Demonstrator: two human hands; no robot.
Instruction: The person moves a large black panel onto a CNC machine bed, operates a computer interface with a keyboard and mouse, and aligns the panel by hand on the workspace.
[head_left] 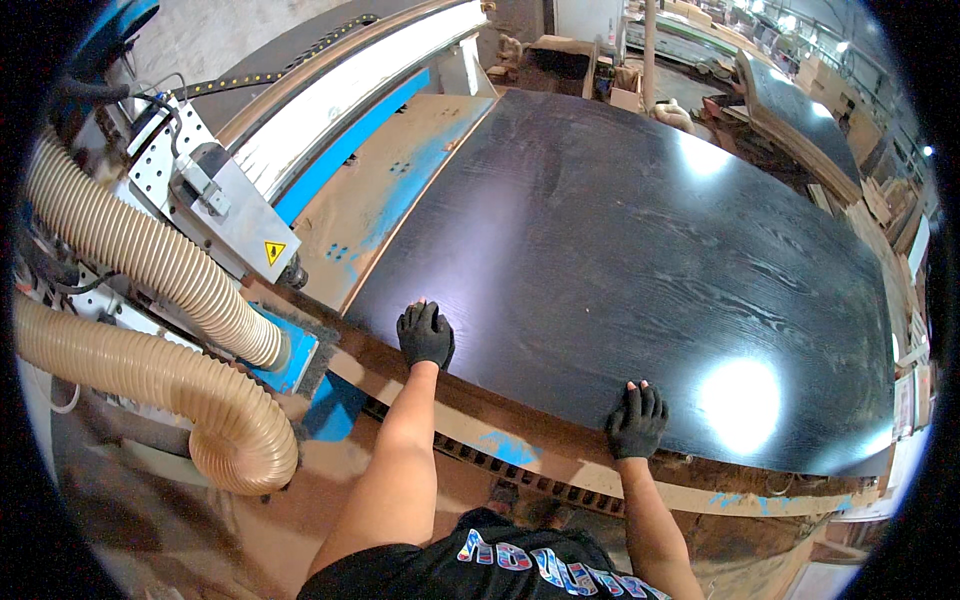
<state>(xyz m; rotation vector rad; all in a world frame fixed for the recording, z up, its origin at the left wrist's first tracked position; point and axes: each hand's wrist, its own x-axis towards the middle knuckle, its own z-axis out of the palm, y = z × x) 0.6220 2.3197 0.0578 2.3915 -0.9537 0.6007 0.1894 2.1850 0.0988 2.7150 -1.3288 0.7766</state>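
A large black wood-grain panel (590, 270) lies flat on the machine bed, its glossy top reflecting bright lamps. My left hand (425, 335), in a black glove with bare fingertips, rests flat on the panel near its front left corner, fingers stretched forward. Further right, my right hand (638, 420) wears a matching glove and lies on the panel by its front edge, fingers extended. Neither hand grips anything. Both palms face down, so their undersides are hidden.
At the left stands a grey machine head (235, 210) with a warning triangle. Ribbed dust hoses (170, 260) run to a blue brush shroud (290, 345). A white and blue gantry beam (350, 90) spans behind. Stacked panels (800, 120) sit at the back right.
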